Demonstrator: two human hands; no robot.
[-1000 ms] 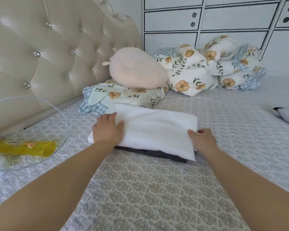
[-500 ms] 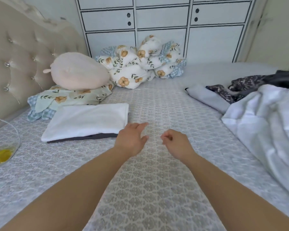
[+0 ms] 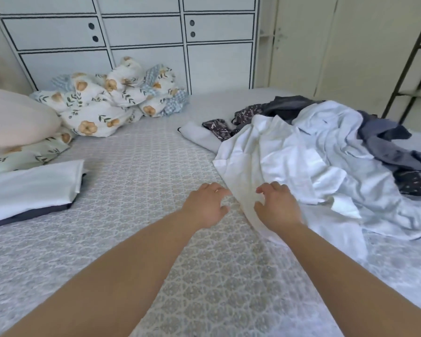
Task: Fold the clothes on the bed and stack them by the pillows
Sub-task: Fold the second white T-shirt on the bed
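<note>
A heap of unfolded clothes lies on the right side of the bed: a white garment (image 3: 289, 161) in front, grey cloth (image 3: 384, 139) and dark patterned cloth (image 3: 219, 126) behind it. My right hand (image 3: 276, 205) hovers over the near edge of the white garment, fingers loosely spread, holding nothing. My left hand (image 3: 207, 203) is just left of that edge above the sheet, fingers relaxed. At the far left a folded white garment (image 3: 32, 183) lies on a folded dark one (image 3: 29, 215), next to a peach pillow (image 3: 17, 117) on a floral pillow (image 3: 32, 152).
A bunched floral quilt (image 3: 112, 98) sits against the white cabinets (image 3: 141, 42) at the back. The patterned bedsheet (image 3: 141, 166) spreads between the stack and the heap. A dark ladder frame (image 3: 408, 69) stands at the far right.
My hands left the folded white garment on the stack and swung right across the bed to the edge of the unfolded heap. The view turned right with them.
</note>
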